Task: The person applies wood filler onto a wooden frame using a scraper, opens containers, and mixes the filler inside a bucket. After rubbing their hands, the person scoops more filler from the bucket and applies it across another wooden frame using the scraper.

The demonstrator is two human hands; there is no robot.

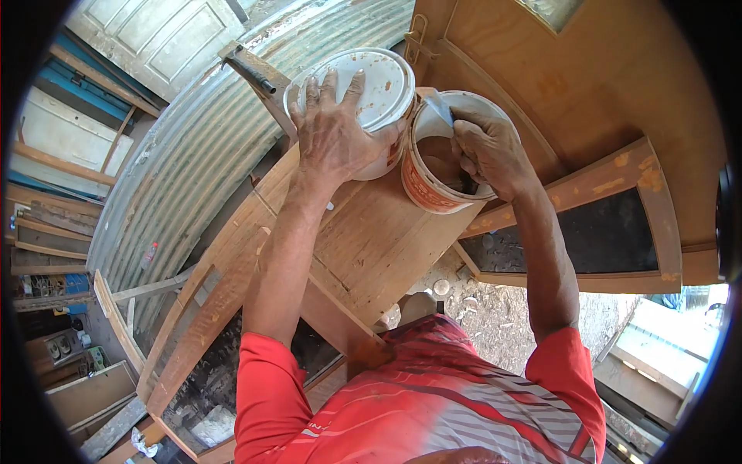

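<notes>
Two white tubs stand side by side on a wooden bench top. My left hand lies with fingers spread on the white lid of the left tub, its thumb toward the open tub. At the right tub, which is open and has an orange label, my right hand is closed at the inner right side. A pale blade-like piece shows beside its fingers; the rest of that tool is hidden by the hand. Brown material coats the inside of this tub.
A wooden frame with a dark panel leans at the right, below a large plywood panel. Corrugated metal sheets curve along the left. Long wooden boards lie at the lower left. A dark bar rests near the lidded tub.
</notes>
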